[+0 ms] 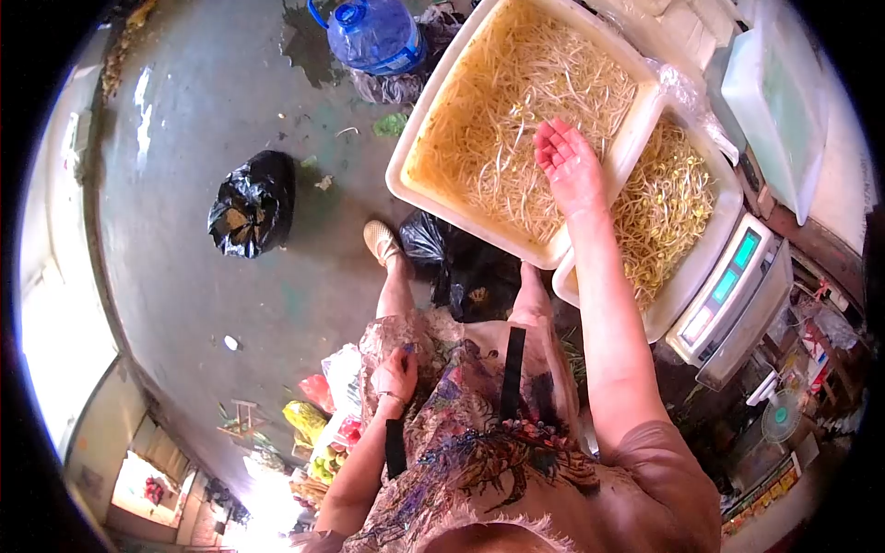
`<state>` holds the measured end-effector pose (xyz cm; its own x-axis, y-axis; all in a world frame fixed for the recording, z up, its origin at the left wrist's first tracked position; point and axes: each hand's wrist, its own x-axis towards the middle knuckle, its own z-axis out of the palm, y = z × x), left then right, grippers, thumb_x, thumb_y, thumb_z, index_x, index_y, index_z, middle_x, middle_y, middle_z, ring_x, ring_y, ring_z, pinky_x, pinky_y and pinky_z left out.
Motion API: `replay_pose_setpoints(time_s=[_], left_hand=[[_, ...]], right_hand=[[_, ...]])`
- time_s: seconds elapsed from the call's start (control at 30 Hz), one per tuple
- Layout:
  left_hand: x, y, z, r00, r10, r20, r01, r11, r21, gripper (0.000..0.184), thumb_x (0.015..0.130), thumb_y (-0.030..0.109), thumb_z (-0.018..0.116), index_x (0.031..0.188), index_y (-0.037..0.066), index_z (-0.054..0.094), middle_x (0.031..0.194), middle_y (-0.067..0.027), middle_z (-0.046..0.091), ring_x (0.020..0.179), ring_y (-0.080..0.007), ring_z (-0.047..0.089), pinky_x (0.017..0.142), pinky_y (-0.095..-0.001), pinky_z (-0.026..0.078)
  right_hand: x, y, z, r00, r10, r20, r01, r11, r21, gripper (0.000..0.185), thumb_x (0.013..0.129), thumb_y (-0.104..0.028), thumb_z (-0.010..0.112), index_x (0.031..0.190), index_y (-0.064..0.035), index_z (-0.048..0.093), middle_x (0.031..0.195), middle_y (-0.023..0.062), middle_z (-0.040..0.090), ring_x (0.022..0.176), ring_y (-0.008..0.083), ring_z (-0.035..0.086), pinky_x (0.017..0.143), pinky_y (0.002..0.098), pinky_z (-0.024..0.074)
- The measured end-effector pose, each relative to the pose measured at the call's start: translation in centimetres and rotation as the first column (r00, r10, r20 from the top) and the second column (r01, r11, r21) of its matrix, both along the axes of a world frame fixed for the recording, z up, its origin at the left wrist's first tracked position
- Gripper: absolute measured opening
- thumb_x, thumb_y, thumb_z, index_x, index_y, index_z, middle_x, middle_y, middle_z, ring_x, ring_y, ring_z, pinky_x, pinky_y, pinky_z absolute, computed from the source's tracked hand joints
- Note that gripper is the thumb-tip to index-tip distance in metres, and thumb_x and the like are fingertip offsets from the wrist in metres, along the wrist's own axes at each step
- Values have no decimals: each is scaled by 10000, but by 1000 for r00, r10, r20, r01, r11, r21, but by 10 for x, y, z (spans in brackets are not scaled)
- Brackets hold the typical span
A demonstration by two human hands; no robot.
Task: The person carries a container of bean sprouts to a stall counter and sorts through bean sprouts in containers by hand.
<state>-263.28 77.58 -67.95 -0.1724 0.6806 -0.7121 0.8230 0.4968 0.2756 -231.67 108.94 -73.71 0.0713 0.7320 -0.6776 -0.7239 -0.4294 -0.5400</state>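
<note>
My right hand (570, 170) is held palm up above a large cream tub (398, 170) of pale bean sprouts (516, 138). Its fingers are loosely bent, and nothing shows in the palm. Under my right forearm a second tub (724, 198) holds yellow-headed sprouts (678, 203); the first tub overlaps its edge. On my left thigh, against the patterned clothing (442, 387), lies my left hand (395, 374), with its fingers somewhat bent and partly hidden. I see nothing held in it.
A digital scale (724, 286) with lit displays stands right of the tubs. A blue water jug (373, 37) is at the top. One black plastic bag (253, 205) sits on the floor, another (429, 240) by my feet. Colourful bags (309, 419) lie at lower left.
</note>
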Motion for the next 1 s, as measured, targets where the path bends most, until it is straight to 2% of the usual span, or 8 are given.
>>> replay_pose_setpoints(time_s=[0.2, 0.43, 0.5, 0.63, 0.7, 0.73, 0.8, 1.0], left_hand=[[0, 1, 0, 1000, 10, -16, -10, 1000, 6, 203, 852, 303, 561, 827, 102, 579, 712, -156, 636, 668, -368, 621, 582, -466, 468], [-1, 7, 2, 1000, 8, -14, -9, 999, -43, 211, 854, 311, 555, 840, 103, 586, 730, -159, 641, 681, -370, 622, 594, -469, 473], [1, 12, 6, 1000, 30, -8, -31, 993, -115, 202, 845, 268, 569, 872, 71, 601, 788, -193, 639, 755, -382, 621, 657, -447, 488], [0, 6, 0, 999, 26, -23, -28, 995, -92, 205, 847, 271, 568, 865, 69, 598, 782, -191, 640, 747, -383, 620, 652, -451, 485], [-1, 7, -1, 999, 20, -29, -24, 993, -117, 206, 847, 273, 570, 855, 69, 596, 778, -186, 642, 739, -382, 620, 649, -455, 483], [-1, 6, -1, 999, 20, -30, -23, 993, -118, 206, 847, 273, 570, 855, 69, 596, 778, -186, 642, 739, -382, 620, 649, -455, 483], [-2, 3, -4, 999, 17, -41, -22, 992, -121, 204, 844, 275, 575, 841, 72, 595, 776, -182, 644, 731, -381, 620, 643, -457, 481], [0, 2, -5, 999, 22, -30, -23, 999, -35, 193, 840, 294, 569, 826, 101, 572, 717, -174, 629, 675, -381, 614, 588, -472, 471]], right_hand=[[3, 0, -4, 997, 35, 68, -32, 999, -39, 338, 945, -260, 477, 1169, -14, 538, 1095, 121, 614, 989, 222, 590, 850, 329, 479], [1, 0, -14, 998, 20, 58, -16, 997, -71, 330, 941, -256, 484, 1154, -14, 552, 1080, 122, 620, 983, 224, 593, 861, 341, 479], [-1, -1, -15, 997, 24, 80, -18, 996, -82, 310, 938, -243, 488, 1138, -16, 558, 1062, 127, 625, 982, 230, 595, 856, 348, 485], [-5, 0, -21, 998, -6, 68, 15, 992, -128, 279, 934, -228, 495, 1112, -25, 568, 1021, 126, 641, 948, 227, 611, 832, 360, 496], [-4, -1, -27, 999, 32, 21, -31, 999, -22, 248, 931, -208, 499, 1093, -35, 574, 979, 116, 656, 913, 227, 627, 812, 372, 502], [-3, -1, -31, 999, 32, 21, -31, 999, -23, 248, 931, -208, 499, 1093, -35, 574, 979, 116, 656, 913, 227, 627, 812, 372, 502], [-7, 0, -31, 999, 32, 21, -31, 999, -38, 227, 932, -211, 488, 1055, -46, 583, 924, 97, 668, 848, 197, 640, 710, 346, 517], [-20, 3, -24, 1000, -13, -27, 10, 995, -104, 236, 925, -211, 508, 1064, -36, 584, 951, 103, 671, 853, 198, 642, 725, 351, 507]])
